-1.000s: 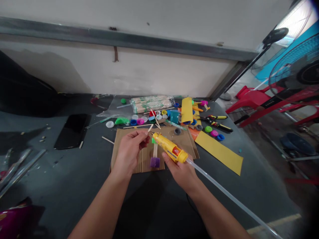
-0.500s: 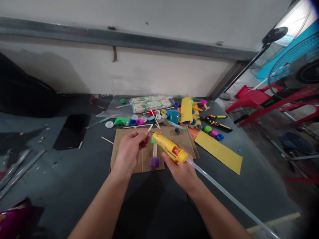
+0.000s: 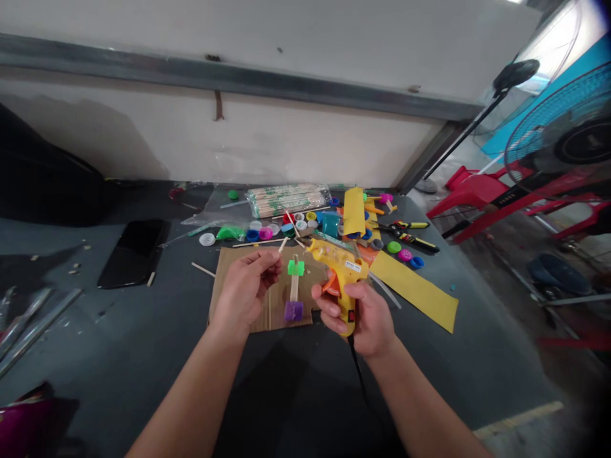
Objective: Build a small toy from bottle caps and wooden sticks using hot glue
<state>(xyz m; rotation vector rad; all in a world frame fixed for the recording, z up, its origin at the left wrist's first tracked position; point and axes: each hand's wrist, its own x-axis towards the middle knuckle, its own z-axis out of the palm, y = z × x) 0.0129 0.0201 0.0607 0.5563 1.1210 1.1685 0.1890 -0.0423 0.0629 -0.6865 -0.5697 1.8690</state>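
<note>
My left hand [image 3: 245, 289] pinches a thin wooden stick [image 3: 281, 246] above a brown cardboard sheet [image 3: 229, 267]. My right hand [image 3: 360, 315] grips the handle of a yellow glue gun [image 3: 340, 266], whose nozzle points left and away from the stick. Between my hands, on the cardboard, lies a small piece made of a wooden stick with a green cap [image 3: 296, 267] at its far end and a purple cap [image 3: 293, 310] at its near end.
Beyond the cardboard lie several coloured bottle caps [image 3: 260, 233], a bag of wooden sticks [image 3: 286, 197], yellow paper strips [image 3: 415, 289], and cutters [image 3: 405, 238]. A black phone [image 3: 133, 251] rests to the left. Red chairs [image 3: 477, 191] and a fan [image 3: 568, 127] stand to the right.
My right hand turned the glue gun upright, gripping its handle, and drew the nozzle back from the stick. The green cap now shows. My left hand has barely moved.
</note>
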